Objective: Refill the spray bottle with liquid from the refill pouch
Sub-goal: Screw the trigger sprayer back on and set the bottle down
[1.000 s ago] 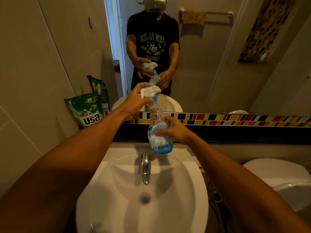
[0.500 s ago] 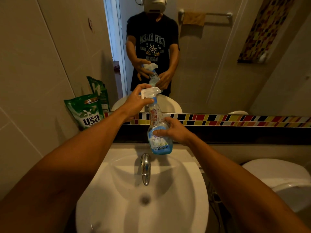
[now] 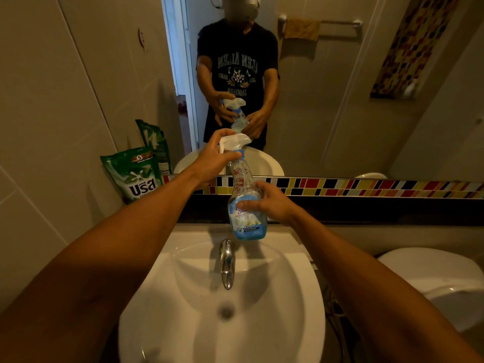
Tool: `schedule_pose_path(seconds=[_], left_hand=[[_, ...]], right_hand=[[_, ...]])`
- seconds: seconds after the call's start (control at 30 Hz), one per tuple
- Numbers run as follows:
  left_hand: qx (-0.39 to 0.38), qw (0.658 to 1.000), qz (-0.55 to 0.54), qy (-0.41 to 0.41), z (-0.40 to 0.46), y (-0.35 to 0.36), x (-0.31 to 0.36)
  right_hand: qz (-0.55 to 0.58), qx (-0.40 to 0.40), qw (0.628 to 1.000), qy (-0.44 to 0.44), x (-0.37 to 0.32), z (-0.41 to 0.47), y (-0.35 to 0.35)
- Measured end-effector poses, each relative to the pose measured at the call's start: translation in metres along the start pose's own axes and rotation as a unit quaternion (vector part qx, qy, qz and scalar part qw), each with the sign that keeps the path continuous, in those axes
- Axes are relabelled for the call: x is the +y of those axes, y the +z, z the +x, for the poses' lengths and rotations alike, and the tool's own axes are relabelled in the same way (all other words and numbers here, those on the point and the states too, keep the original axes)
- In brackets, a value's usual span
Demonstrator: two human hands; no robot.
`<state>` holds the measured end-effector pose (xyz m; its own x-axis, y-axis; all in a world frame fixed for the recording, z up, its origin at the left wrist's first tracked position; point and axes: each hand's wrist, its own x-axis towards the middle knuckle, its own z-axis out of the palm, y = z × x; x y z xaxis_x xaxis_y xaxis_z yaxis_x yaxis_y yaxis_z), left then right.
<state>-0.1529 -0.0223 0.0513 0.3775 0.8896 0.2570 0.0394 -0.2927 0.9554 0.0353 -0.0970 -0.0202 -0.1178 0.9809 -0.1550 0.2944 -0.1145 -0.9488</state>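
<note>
A person holds a spray bottle (image 3: pixel 245 205) upright over the back edge of a bathroom sink (image 3: pixel 301 297), both hands on it.

The left hand (image 3: pixel 213 161) is wrapped around the white trigger head (image 3: pixel 234 142) and the blue collar at the neck, fingers curled closed; the right hand (image 3: pixel 272 205) clasps the clear body lower down, thumb across the blue label. A shallow band of blue liquid sits at the bottle's base, just above the chrome tap (image 3: pixel 227 263). The green refill pouch (image 3: pixel 133 174) stands untouched on the dark counter (image 3: pixel 366 210) at far left, leaning against the tiled wall and well apart from both hands. A mirror (image 3: pixel 327 100) above a strip of coloured mosaic tiles (image 3: pixel 366 187) reflects the same grip. A white toilet (image 3: pixel 432 279) stands to the right of the sink.
</note>
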Motion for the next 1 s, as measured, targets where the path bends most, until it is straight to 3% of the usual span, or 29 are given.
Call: schedule_pose_path(seconds=[1.0], left_hand=[[0.009, 1.000, -0.008, 0.006, 0.0004, 0.0000, -0.0026]], right_hand=[[-0.004, -0.007, 1.000, 0.003, 0.0001, 0.0020, 0.0008]])
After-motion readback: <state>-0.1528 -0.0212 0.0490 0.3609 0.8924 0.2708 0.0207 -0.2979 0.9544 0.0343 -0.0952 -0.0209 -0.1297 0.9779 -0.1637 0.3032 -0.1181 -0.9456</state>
